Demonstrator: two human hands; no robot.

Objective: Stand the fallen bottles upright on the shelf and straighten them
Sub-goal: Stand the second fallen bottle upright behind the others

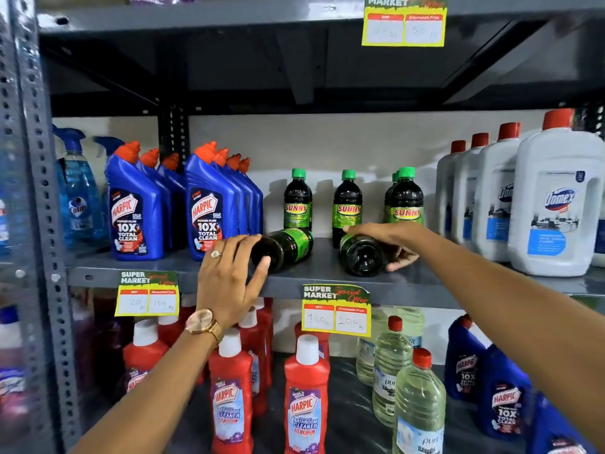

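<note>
Two dark Sunny bottles with green labels lie on their sides on the grey middle shelf (320, 273), bottoms toward me. My left hand (229, 276) wraps the base of the left fallen bottle (288, 247). My right hand (383, 239) lies over the right fallen bottle (360, 255), fingers curled round its far side. Behind them, upright Sunny bottles with green caps stand at the left (297, 199), the middle (347, 204) and the right (406, 198).
Blue Harpic bottles (209, 208) stand close to the left, white Domex jugs (556, 204) to the right. Blue spray bottles (77, 191) fill the far left. The lower shelf holds red Harpic bottles (306, 398) and clear bottles (419, 407). Price tags (337, 311) hang off the shelf edge.
</note>
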